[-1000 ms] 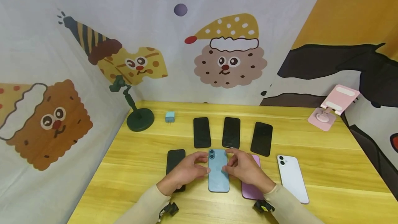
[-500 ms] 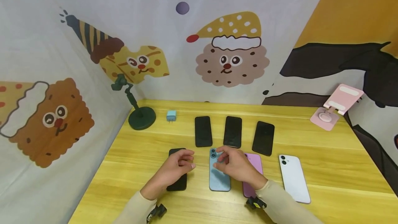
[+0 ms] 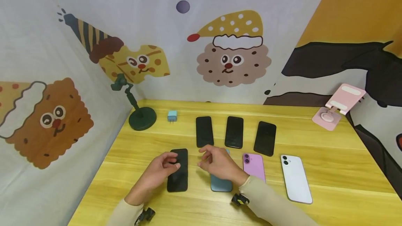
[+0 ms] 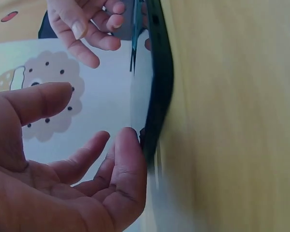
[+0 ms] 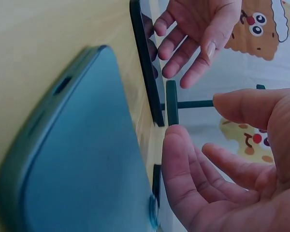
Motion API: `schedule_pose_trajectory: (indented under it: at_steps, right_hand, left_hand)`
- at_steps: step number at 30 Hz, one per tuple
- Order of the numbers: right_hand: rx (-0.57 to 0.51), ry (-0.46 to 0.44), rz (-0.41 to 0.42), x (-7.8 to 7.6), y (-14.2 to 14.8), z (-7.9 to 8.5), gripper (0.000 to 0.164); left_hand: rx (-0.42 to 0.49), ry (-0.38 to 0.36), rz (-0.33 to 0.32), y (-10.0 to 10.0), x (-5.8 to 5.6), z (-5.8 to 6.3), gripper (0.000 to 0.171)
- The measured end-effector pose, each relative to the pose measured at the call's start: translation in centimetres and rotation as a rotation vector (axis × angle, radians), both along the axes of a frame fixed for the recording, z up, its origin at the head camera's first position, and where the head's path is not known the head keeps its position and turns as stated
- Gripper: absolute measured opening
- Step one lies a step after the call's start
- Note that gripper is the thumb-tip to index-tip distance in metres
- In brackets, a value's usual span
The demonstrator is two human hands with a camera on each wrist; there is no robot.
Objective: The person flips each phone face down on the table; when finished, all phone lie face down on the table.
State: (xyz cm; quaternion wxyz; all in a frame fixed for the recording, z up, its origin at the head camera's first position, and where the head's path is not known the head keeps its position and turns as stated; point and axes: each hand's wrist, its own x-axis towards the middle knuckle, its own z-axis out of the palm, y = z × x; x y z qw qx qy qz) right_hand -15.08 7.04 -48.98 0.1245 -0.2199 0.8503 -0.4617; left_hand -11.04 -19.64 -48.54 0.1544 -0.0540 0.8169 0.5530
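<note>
A black-screened phone (image 3: 179, 179) lies face up on the table in front of my left hand (image 3: 155, 173), whose loosely bent fingers reach over its left edge, holding nothing. In the left wrist view, the fingertips come right at the side of that dark phone (image 4: 160, 72). My right hand (image 3: 220, 163) hovers over a light blue phone (image 3: 221, 185), hiding most of its back and cameras. Its fingers are relaxed, with a gap between thumb and fingers, and point toward the black phone. The right wrist view shows the blue phone (image 5: 82, 145) beside that hand (image 5: 222, 179).
Three dark phones lie in a row behind: left (image 3: 204, 132), middle (image 3: 234, 132) and right (image 3: 265, 138). A pink-purple phone (image 3: 257, 166) and a white phone (image 3: 296, 180) lie rightward. Around the back are a green stand (image 3: 142, 118), a blue charger (image 3: 172, 115) and a pink phone holder (image 3: 326, 118).
Both hands have let go of the blue phone, which stays on the table. The left hand has moved left to the black phone; the right has shifted left across the blue phone, uncovering the pink-purple one.
</note>
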Motion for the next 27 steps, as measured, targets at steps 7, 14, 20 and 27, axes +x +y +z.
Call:
schedule_pose_trajectory:
  at_steps: [7,14,20,27]
  right_hand:
    - [-0.010,-0.051,0.015,-0.2,-2.3,-0.1,0.042]
    - [0.003,-0.139,0.030,-0.2,-4.2,-0.8,0.047]
    - [-0.023,-0.172,0.016,0.0,-4.6,-0.9,0.049]
    - [-0.084,-0.229,0.008,0.8,-4.4,-0.8,0.055]
  left_hand:
    - [-0.005,-0.023,0.057,-1.5,0.3,-0.1,0.048]
    - [0.061,-0.105,0.084,-1.6,0.3,0.1,0.053]
    - [0.097,-0.123,0.092,-1.6,0.1,0.1,0.056]
    - [0.158,-0.112,0.121,-1.8,0.1,0.0,0.059]
